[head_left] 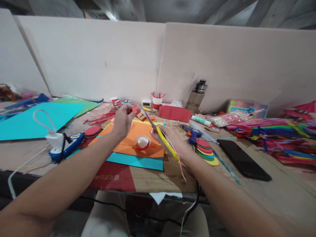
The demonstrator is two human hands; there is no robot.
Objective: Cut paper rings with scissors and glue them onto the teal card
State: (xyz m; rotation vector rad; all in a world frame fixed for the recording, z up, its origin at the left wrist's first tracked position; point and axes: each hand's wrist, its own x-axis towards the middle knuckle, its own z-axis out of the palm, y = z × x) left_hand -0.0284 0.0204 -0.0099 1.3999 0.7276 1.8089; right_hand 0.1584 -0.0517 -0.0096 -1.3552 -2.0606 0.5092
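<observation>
My left hand point(122, 121) is raised over the work area, its fingers pinching a small red and tan piece of paper point(140, 114) with dark printed marks. In my right hand point(172, 136) are scissors with yellow handles point(170, 146), their blades pointing up and left, close to the paper piece. A thin red and white strand point(181, 166) hangs beside the handles. Below both hands lies orange paper point(120, 146) over a turquoise sheet point(138, 162). On the orange paper sits a small round white thing with a red rim point(142, 143).
A blue power strip point(66, 148) with a white plug stands left, near red discs point(92, 131). To the right are a blue glue gun point(195, 135), colored discs point(206, 151), a black phone point(243, 159) and pipe cleaners point(278, 138). Behind stand a bottle point(196, 98) and a cup point(157, 102).
</observation>
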